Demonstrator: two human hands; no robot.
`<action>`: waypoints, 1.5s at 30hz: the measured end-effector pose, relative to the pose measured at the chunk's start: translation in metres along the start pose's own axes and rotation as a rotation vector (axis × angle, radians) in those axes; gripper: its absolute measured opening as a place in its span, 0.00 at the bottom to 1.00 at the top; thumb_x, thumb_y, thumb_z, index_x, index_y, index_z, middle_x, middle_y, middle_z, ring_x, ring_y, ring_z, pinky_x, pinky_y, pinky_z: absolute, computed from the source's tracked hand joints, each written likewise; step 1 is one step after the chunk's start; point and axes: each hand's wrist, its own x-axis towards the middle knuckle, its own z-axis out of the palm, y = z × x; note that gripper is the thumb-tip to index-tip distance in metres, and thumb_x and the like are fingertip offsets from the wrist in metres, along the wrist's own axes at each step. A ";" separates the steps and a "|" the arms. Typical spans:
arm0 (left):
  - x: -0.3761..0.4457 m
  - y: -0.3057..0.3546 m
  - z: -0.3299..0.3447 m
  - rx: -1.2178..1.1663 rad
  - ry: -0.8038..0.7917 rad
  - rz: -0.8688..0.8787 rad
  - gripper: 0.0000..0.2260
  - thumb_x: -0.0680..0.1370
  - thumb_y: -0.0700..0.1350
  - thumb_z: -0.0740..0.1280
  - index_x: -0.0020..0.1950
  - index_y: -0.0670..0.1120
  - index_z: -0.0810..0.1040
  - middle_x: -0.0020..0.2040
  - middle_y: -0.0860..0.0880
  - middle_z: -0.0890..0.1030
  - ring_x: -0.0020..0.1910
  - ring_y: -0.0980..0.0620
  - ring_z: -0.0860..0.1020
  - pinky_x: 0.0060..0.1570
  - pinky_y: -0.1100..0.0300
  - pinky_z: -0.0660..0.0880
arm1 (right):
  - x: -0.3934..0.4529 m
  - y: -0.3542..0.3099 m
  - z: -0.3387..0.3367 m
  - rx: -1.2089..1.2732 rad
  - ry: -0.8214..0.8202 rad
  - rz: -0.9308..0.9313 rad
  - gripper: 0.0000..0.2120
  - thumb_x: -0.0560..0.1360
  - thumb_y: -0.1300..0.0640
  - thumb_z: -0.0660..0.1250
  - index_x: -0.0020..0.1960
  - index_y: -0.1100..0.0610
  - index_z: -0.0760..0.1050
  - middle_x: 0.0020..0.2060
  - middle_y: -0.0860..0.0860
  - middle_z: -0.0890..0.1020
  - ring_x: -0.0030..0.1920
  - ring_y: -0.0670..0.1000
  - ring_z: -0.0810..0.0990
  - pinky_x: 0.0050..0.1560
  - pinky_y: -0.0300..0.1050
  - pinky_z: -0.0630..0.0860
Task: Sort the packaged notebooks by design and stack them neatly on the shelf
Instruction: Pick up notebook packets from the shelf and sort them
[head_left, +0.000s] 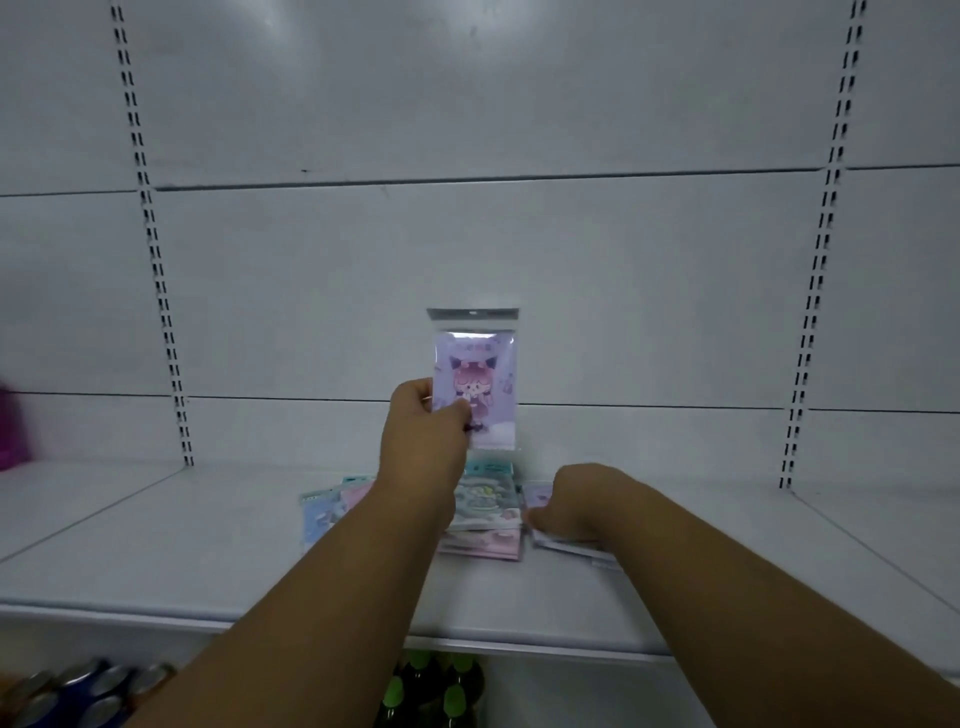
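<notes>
Above the shelf, left hand pinches purple notebook upright, face out, likely to read its design; right hand fingers grip purple pile, probably its match.

Glossy clear plastic wraps the purple notebook; the white shelf looks smooth, matt metal

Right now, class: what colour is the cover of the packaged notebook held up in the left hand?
Pale purple notebook, pink-haired cartoon figure; head view.
</notes>
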 end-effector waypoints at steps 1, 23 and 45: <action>-0.001 0.001 0.000 -0.005 -0.017 -0.001 0.06 0.78 0.42 0.66 0.52 0.52 0.74 0.45 0.52 0.82 0.42 0.52 0.82 0.33 0.62 0.76 | 0.000 -0.002 -0.001 -0.002 0.003 0.013 0.29 0.71 0.35 0.62 0.60 0.57 0.76 0.58 0.57 0.80 0.56 0.58 0.78 0.56 0.48 0.73; -0.045 -0.023 0.041 -0.157 -0.415 -0.083 0.07 0.75 0.40 0.70 0.48 0.51 0.77 0.43 0.50 0.85 0.40 0.50 0.84 0.38 0.51 0.82 | -0.121 0.079 -0.031 1.041 0.955 0.280 0.04 0.73 0.57 0.71 0.47 0.54 0.77 0.38 0.50 0.85 0.37 0.49 0.83 0.36 0.41 0.78; -0.286 -0.036 0.420 -0.039 -0.736 -0.300 0.05 0.74 0.36 0.69 0.48 0.42 0.77 0.46 0.44 0.82 0.40 0.45 0.83 0.36 0.52 0.83 | -0.322 0.438 -0.097 0.890 1.058 0.401 0.06 0.75 0.55 0.69 0.50 0.55 0.75 0.42 0.49 0.83 0.34 0.43 0.83 0.27 0.29 0.74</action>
